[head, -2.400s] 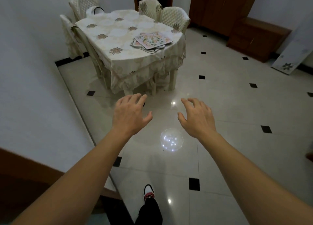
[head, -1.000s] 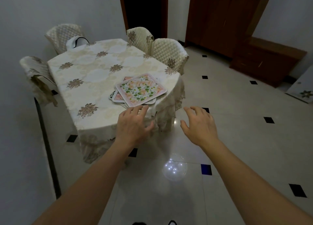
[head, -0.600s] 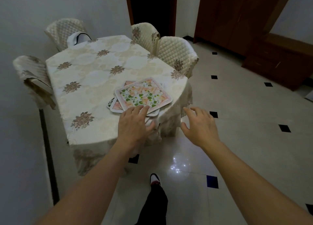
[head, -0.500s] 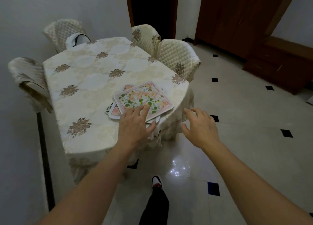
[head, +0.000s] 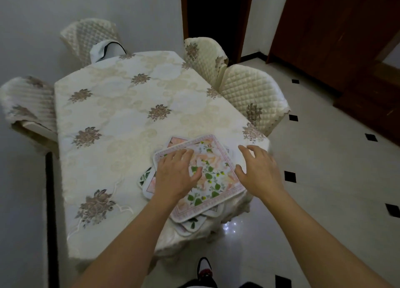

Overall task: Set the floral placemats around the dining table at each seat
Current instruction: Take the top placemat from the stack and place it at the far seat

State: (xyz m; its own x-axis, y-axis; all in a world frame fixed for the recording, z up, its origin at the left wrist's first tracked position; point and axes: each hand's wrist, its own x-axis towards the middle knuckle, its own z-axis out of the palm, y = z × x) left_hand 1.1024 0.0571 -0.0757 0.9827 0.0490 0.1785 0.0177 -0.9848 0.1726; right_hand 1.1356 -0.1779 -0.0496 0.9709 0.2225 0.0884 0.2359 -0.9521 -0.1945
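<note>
- Stack of floral placemats [head: 216,173] lies at the 5 o'clock corner of the desk [head: 121,118]. It is loosely fanned, and its near edge sits at the rim, possibly just over it.
- The left hand [head: 175,175] has its fingers released and spread, lying on the 9 o'clock half of the top mat.
- The right hand [head: 259,170] has its fingers released and slightly curved at the stack's 3 o'clock edge, grasping nothing. Contact cannot be told.
- Risk: a push toward 6 o'clock could slide the lower mats off onto the floor [head: 324,179].
- Risk: pressing while dragging could pull the tablecloth [head: 194,242] along with the mats.
- Risk: a careless lift may take two mats instead of one.
- Count: four chairs [head: 251,95] at 9, 11, 1 and 2 o'clock; two hands.
- Count: at least four mats show by their edges; the exact number cannot be told.
</note>
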